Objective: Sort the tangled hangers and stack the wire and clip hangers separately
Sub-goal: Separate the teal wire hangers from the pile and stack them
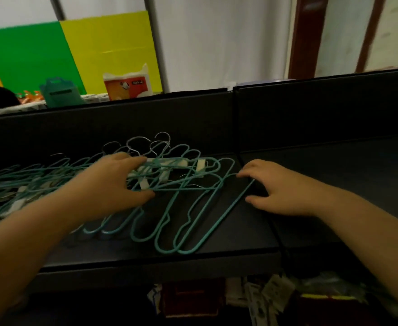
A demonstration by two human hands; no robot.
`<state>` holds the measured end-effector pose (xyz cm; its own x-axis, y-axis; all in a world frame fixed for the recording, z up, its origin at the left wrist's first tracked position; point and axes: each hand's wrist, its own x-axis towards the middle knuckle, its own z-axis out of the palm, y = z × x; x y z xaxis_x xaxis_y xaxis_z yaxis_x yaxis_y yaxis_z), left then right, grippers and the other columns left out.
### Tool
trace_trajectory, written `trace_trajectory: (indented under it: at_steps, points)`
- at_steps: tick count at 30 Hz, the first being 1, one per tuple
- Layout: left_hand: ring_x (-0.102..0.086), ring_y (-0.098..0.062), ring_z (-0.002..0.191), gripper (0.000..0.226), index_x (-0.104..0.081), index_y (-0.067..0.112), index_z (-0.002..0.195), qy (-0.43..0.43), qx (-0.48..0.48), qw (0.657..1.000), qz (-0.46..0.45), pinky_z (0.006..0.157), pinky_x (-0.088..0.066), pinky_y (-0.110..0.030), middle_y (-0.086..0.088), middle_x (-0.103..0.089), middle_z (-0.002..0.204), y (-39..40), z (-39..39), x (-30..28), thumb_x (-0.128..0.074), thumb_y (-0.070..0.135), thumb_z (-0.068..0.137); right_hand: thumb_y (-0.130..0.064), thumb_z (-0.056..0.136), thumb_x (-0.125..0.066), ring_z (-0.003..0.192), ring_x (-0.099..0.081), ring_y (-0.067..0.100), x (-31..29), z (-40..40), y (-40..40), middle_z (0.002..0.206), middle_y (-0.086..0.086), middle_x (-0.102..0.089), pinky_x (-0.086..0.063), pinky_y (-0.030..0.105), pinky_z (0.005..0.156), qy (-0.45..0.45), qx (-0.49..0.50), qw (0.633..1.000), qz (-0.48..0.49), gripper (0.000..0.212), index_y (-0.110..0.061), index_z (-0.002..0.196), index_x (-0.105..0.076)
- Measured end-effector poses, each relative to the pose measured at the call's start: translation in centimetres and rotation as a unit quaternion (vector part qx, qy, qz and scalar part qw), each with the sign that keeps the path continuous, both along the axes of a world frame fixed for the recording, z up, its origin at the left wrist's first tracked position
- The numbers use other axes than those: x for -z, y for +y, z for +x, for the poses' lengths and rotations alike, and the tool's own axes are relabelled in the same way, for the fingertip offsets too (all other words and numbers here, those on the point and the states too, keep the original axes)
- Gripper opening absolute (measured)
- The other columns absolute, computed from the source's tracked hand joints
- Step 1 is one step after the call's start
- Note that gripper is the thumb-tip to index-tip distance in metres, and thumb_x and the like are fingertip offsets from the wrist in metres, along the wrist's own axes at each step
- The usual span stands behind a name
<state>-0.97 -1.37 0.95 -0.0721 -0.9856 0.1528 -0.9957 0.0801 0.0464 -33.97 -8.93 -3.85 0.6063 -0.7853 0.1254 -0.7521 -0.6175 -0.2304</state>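
A tangle of teal hangers (179,208) lies spread across the black tabletop (240,236). Plain wire hangers fan out toward the front; clip hangers with white clips (200,166) and silver hooks lie behind them. My left hand (113,184) lies on the middle of the pile, fingers and thumb curled around a bunch of crossing wires. My right hand (277,187) rests at the pile's right edge, fingertips touching the outermost wire hanger (228,212), fingers spread and relaxed.
More hangers (9,184) trail off to the left. A black divider (146,118) rises behind the table, with a seam toward a second black tabletop (334,175) on the right. A teal box (59,92) and an orange-white packet (128,84) stand beyond it. Clutter lies below the front edge.
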Motion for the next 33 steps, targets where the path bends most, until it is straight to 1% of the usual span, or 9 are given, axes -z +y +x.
trace_trajectory:
  at_steps: [4, 6, 9, 12, 17, 23, 27, 30, 33]
  points:
    - [-0.046, -0.021, 0.124, 0.107, -0.034, 0.029, 0.148, 0.039, -0.083, 0.995, -0.032, 0.105, -0.040, -0.039, 0.001, -0.040, 0.142, 1.6, -0.3, 0.1, -0.044, 0.084, 0.057, -0.065, 0.079, -0.068, 0.137, -0.027, 0.001, -0.5, 0.8, -1.9, 0.152, -0.020, -0.025, -0.029, 0.025, 0.113, 0.056, -0.087, 0.993, 0.051, 0.084, -0.041, 0.150, -0.029]
    - [-0.045, -0.022, 0.124, 0.107, -0.034, 0.029, 0.148, 0.058, -0.115, 0.990, -0.052, 0.105, -0.040, -0.042, 0.001, -0.040, 0.143, 2.5, -0.3, 0.7, -0.044, 0.085, 0.057, -0.070, 0.077, -0.065, 0.139, -0.025, 0.002, -0.5, 2.2, -2.6, 0.154, -0.019, -0.024, -0.028, 0.025, 0.113, 0.060, -0.126, 0.990, 0.037, 0.087, -0.042, 0.150, -0.027]
    - [-0.041, -0.022, 0.129, 0.093, -0.032, 0.028, 0.149, 0.069, -0.149, 0.985, -0.060, 0.107, -0.039, -0.041, 0.002, -0.037, 0.146, 3.4, -0.3, 1.6, -0.057, 0.073, 0.071, -0.066, 0.080, -0.066, 0.138, -0.025, 0.003, -0.7, 4.8, -3.0, 0.154, -0.018, -0.025, -0.026, 0.020, 0.107, 0.052, -0.184, 0.982, 0.004, 0.087, -0.040, 0.152, -0.026]
    - [-0.037, -0.020, 0.132, 0.089, -0.031, 0.028, 0.150, 0.079, -0.145, 0.985, -0.059, 0.109, -0.036, -0.040, 0.003, -0.035, 0.148, 4.1, -0.3, 2.4, -0.058, 0.067, 0.075, -0.061, 0.078, -0.071, 0.141, -0.023, 0.006, -1.3, 7.2, -3.4, 0.155, -0.018, -0.022, -0.027, 0.026, 0.113, 0.069, -0.222, 0.972, 0.009, 0.087, -0.045, 0.151, -0.027]
    - [-0.030, -0.017, 0.135, 0.088, -0.025, 0.030, 0.151, 0.086, -0.123, 0.988, -0.046, 0.110, -0.032, -0.037, 0.006, -0.030, 0.150, 4.2, -0.4, 2.8, -0.057, 0.066, 0.077, -0.065, 0.077, -0.069, 0.144, -0.022, 0.011, -2.0, 8.2, -4.1, 0.158, -0.013, -0.021, -0.032, 0.037, 0.115, 0.121, -0.203, 0.972, -0.013, 0.079, -0.045, 0.146, -0.037]
    - [-0.033, -0.017, 0.134, 0.094, -0.026, 0.031, 0.151, 0.098, -0.088, 0.991, -0.039, 0.110, -0.035, -0.041, 0.006, -0.032, 0.149, 3.3, 0.3, 2.7, -0.052, 0.072, 0.071, -0.076, 0.077, -0.057, 0.126, -0.043, 0.008, -0.6, 7.2, -4.1, 0.142, -0.017, -0.039, -0.046, 0.032, 0.100, 0.115, -0.162, 0.979, -0.046, 0.073, -0.042, 0.140, -0.045]
    - [-0.034, -0.018, 0.134, 0.093, -0.028, 0.031, 0.150, 0.096, -0.074, 0.992, -0.046, 0.110, -0.035, -0.042, 0.005, -0.034, 0.148, 2.8, 0.7, 2.6, -0.054, 0.072, 0.071, -0.069, 0.080, -0.061, 0.122, -0.043, 0.000, -0.6, 5.8, -4.1, 0.138, -0.022, -0.039, -0.045, 0.029, 0.101, 0.059, -0.125, 0.990, -0.027, 0.066, -0.044, 0.139, -0.045]
    - [-0.033, -0.018, 0.134, 0.094, -0.027, 0.031, 0.151, 0.091, -0.063, 0.993, -0.045, 0.110, -0.035, -0.040, 0.005, -0.034, 0.147, 2.5, 0.9, 2.5, -0.053, 0.072, 0.071, -0.058, 0.087, -0.062, 0.115, -0.048, -0.004, -0.8, 5.2, -3.7, 0.126, -0.025, -0.046, -0.047, 0.031, 0.100, -0.010, -0.113, 0.993, -0.010, 0.051, -0.044, 0.134, -0.051]
    - [-0.032, -0.018, 0.135, 0.093, -0.027, 0.030, 0.151, 0.101, -0.059, 0.992, -0.056, 0.111, -0.033, -0.040, 0.004, -0.033, 0.148, 2.3, 1.1, 2.3, -0.055, 0.070, 0.072, -0.059, 0.087, -0.061, 0.123, -0.047, 0.002, -0.8, 7.0, -3.4, 0.135, -0.016, -0.046, -0.045, 0.034, 0.105, -0.034, -0.100, 0.994, -0.015, 0.062, -0.038, 0.142, -0.045]
